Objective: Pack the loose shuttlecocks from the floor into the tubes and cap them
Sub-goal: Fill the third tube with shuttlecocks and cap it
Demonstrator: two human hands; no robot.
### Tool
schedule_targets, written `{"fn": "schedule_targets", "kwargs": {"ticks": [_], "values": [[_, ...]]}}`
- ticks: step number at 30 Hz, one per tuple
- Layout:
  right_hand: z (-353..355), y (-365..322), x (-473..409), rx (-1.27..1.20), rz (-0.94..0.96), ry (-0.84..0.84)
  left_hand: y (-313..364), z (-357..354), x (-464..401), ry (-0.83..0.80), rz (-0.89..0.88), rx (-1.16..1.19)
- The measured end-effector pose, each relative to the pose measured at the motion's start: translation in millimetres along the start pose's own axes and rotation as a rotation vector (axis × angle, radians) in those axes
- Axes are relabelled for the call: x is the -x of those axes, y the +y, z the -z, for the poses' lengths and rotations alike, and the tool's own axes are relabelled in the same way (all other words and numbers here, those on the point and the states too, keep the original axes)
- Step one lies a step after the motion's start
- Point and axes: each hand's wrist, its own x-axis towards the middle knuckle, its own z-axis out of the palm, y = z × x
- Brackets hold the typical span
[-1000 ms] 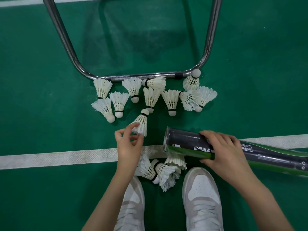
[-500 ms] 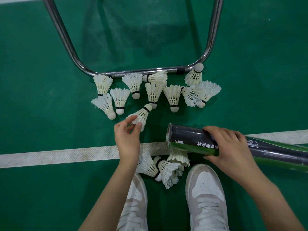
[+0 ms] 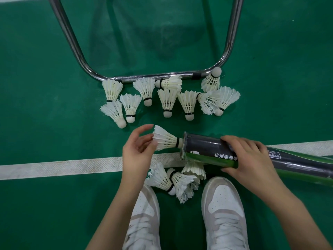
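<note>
We look straight down at a green court floor (image 3: 45, 123), crouched with two white sneakers at the bottom of the view. Our right hand (image 3: 250, 159) wraps around a dark shuttlecock tube (image 3: 207, 147), holding it nearly level with its open mouth turned left, so a shuttlecock can slide in cork first. Our left hand (image 3: 138, 150) pinches the feather skirt of one shuttlecock (image 3: 164, 139), whose cork tip sits right at the tube's mouth. Its grip is light, on the feather edge only, probably to avoid crushing them. About ten loose shuttlecocks (image 3: 167, 101) lie in a cluster against a curved metal frame (image 3: 75, 49) just ahead, and three more (image 3: 176, 181) lie between our feet, under the tube. No cap is visible. We judge the packing barely begun.
</note>
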Motion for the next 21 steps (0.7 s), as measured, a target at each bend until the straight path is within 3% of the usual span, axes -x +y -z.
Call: {"fn": "schedule_targets", "kwargs": {"ticks": [11, 21], "values": [[-0.3, -5.9, -0.4, 0.011, 0.005, -0.021, -1.1, -19.1, 16.1, -0.287, 0.060, -0.018], [-0.2, -8.1, 0.9, 0.013, 0.009, -0.020, -5.2, -25.0, 21.3, -0.379, 0.061, -0.100]]}}
